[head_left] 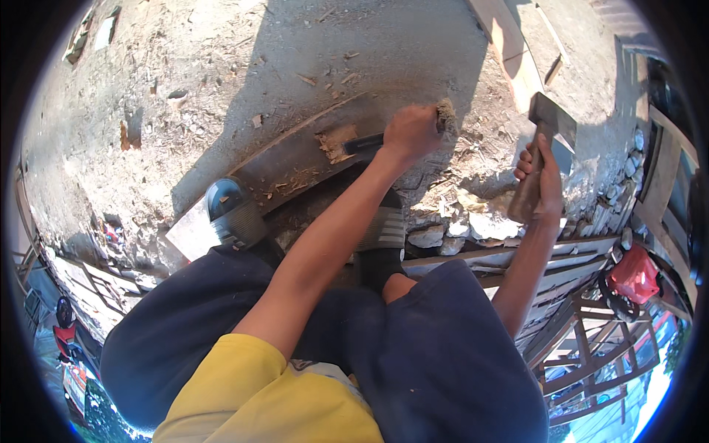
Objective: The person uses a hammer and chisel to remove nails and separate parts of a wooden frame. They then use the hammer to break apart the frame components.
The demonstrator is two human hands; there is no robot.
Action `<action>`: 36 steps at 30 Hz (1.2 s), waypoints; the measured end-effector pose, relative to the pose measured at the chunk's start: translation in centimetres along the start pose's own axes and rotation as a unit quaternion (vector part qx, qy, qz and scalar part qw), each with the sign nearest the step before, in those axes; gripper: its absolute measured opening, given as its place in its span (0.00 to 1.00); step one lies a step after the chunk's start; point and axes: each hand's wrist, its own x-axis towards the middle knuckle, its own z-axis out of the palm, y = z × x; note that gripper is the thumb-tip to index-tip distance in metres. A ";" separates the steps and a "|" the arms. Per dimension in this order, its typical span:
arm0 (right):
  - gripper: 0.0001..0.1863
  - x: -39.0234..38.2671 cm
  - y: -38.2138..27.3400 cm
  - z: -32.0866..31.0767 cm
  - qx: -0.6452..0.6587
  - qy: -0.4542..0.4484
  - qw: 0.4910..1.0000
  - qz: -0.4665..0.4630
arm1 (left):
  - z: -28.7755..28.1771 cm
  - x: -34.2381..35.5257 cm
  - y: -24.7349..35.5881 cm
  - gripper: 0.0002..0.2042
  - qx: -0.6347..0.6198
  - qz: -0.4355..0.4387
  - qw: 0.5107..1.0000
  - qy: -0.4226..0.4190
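Head view, L to R: sandalled L foot (235, 212) at one end of dark curved board (284, 164); pale gouge (337, 143) w/ chips in board's upper face; chisel-like tool (363, 145), tip at gouge; L hand (412, 133) clenched round its handle. Pale plank (511, 55) lies beyond, upper R. Hatchet-like tool (548, 115) raised, R hand (545, 181) wrapped round its wooden handle. Hands well apart.

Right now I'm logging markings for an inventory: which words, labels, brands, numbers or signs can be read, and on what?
No text is readable.
Wooden-handled tool in the right hand: no legible marking.
Dark sandal: pale stripes, no readable lettering.
Red object, far right: too small to read.
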 end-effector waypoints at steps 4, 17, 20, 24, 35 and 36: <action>0.16 -2.4 3.9 4.1 -0.147 -0.100 0.981 0.073 | 0.2 0.0 -0.3 0.12 0.001 -0.030 0.999 -0.027; 0.16 -2.8 1.5 2.3 -0.017 0.030 0.999 -0.009 | 0.3 -0.3 -0.3 0.12 0.018 0.014 1.000 -0.014; 0.16 -5.0 4.0 3.5 -0.230 -0.140 0.959 0.083 | 0.9 -1.0 0.2 0.10 0.022 0.046 0.999 -0.016; 0.16 -4.7 2.5 1.6 -0.150 -0.133 0.969 0.146 | 0.6 -0.7 -0.6 0.12 0.046 0.037 0.998 -0.011; 0.16 -4.3 3.8 3.4 -0.070 0.048 0.996 0.005 | 0.8 -0.4 -0.9 0.14 0.069 0.031 0.997 -0.021; 0.17 -5.4 4.8 3.8 -0.170 -0.071 0.979 0.082 | 0.9 -0.5 -0.9 0.15 0.061 0.030 0.998 -0.017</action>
